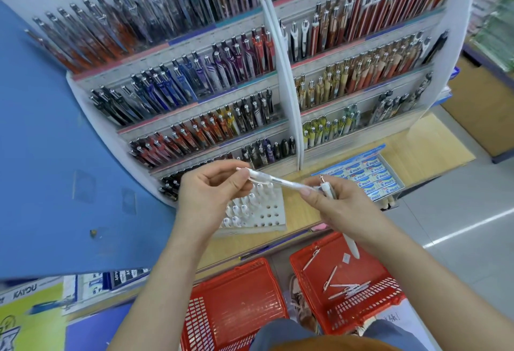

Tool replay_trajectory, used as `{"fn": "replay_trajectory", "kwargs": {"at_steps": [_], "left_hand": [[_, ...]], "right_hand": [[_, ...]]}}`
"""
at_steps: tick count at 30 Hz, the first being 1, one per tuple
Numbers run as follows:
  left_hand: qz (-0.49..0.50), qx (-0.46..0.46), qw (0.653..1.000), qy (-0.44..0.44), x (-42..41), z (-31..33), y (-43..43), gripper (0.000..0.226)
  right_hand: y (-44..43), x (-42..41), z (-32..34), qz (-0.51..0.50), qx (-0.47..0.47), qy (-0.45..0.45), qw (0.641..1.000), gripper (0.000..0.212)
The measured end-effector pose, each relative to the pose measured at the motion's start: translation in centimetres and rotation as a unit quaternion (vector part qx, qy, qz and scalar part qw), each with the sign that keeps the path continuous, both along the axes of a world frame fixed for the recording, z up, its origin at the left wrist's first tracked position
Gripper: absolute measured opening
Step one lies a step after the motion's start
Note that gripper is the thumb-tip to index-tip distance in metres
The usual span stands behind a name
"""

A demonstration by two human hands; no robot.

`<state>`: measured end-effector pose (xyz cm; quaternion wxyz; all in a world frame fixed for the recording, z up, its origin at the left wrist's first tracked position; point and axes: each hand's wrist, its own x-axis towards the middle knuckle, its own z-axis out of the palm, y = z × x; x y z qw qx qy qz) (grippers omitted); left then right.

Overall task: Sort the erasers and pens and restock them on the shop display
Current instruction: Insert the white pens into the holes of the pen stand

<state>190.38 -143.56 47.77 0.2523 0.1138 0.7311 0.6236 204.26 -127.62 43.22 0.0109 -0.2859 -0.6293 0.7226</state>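
Note:
A white pen (278, 182) lies level between my two hands, above the shelf. My left hand (214, 186) pinches its clip end with thumb and fingers. My right hand (331, 197) pinches the other end and also grips more white pens (328, 189), one reaching down past the wrist. Below the pen stands a white perforated pen holder (264, 211) with several white pens set in its left holes. A tray of boxed Pilot erasers (370, 176) sits on the shelf to the right.
The tiered pen display (286, 80) rises behind the wooden shelf (303, 211). Two red baskets stand on the floor: the left basket (236, 303) holds nothing, the right basket (347, 281) holds several loose white pens. A blue panel (55, 169) borders the left.

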Motion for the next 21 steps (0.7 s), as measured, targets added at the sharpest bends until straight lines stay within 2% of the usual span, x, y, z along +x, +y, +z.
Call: {"fn": "replay_trajectory", "kwargs": {"at_steps": [3,6,9,12,14,18,21], "left_hand": [[0.041,-0.047,0.994,0.092,-0.9,0.4,-0.8,0.016],[0.054,-0.152,0.970,0.179,-1.4,-0.7,-1.3,0.022],[0.013,-0.194,0.956,0.219,-0.8,-2.2,-1.3,0.019],[-0.043,-0.223,0.917,0.328,0.0,-3.3,-1.0,0.012],[-0.066,-0.241,0.891,0.380,0.1,-4.1,-0.7,0.008],[-0.098,-0.286,0.859,0.414,-0.1,-5.8,-0.3,0.006],[-0.111,-0.287,0.855,0.418,0.1,-6.3,0.0,0.005]], "right_hand": [[0.3,-0.1,-0.8,-0.070,-0.047,-0.044,0.995,0.008],[0.9,0.0,-1.5,-0.082,-0.072,-0.090,0.990,0.023],[0.6,0.3,-1.3,-0.046,-0.045,-0.081,0.995,0.025],[-0.2,0.5,-1.2,-0.035,-0.102,-0.044,0.993,0.017],[-0.4,0.6,-1.0,-0.024,-0.092,-0.033,0.995,0.017],[-0.5,0.6,-0.7,-0.041,-0.089,-0.026,0.995,0.023],[-0.4,0.5,-0.7,-0.060,-0.129,-0.036,0.989,0.024]]}}
